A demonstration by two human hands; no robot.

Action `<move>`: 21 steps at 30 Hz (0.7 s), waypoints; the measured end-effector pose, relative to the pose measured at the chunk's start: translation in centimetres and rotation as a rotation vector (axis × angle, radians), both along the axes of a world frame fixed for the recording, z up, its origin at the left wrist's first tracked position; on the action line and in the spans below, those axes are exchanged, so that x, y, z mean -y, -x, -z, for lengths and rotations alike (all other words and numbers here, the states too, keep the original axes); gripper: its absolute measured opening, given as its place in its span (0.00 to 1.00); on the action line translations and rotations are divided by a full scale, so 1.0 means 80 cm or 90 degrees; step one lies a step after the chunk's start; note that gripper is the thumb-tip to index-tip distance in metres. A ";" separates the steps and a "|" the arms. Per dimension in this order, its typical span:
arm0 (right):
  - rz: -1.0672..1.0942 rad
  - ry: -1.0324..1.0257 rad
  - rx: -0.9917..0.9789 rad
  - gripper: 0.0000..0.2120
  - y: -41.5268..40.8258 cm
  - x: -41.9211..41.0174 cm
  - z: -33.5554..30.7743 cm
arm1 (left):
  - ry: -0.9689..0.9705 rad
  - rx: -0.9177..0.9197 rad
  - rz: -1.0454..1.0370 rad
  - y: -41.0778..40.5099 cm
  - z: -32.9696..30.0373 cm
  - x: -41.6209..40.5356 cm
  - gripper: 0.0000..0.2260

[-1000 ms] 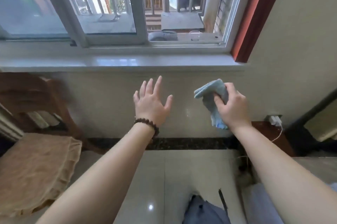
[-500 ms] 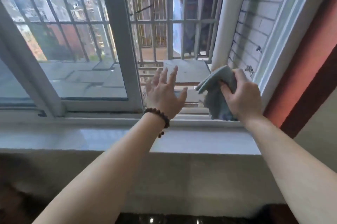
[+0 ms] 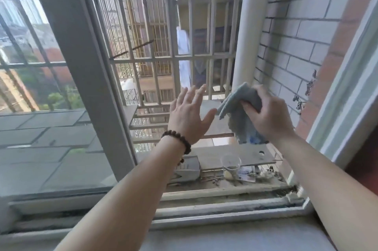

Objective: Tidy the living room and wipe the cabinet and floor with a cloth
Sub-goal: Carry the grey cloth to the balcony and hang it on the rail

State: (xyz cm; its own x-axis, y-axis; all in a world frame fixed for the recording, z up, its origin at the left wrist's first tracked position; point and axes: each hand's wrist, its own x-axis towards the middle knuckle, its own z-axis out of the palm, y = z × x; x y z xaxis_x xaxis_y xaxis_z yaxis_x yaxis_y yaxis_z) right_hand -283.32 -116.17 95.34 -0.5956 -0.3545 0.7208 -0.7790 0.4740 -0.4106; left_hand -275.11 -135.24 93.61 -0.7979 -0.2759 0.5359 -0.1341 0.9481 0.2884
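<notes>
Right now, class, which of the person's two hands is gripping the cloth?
The right hand pinches the blue-grey cloth; the left hand, above the beaded bracelet, is spread and holds nothing.

Head view (close) toward window (image 3: 143,66)

Clear cup (image 3: 230,165) on the outer ledge behind the window frame (image 3: 81,79) (open), metal bars (image 3: 155,60) beyond
</notes>
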 end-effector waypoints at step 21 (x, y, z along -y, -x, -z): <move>-0.118 0.025 0.078 0.26 -0.006 0.014 -0.069 | -0.780 0.010 0.344 0.046 -0.111 0.002 0.11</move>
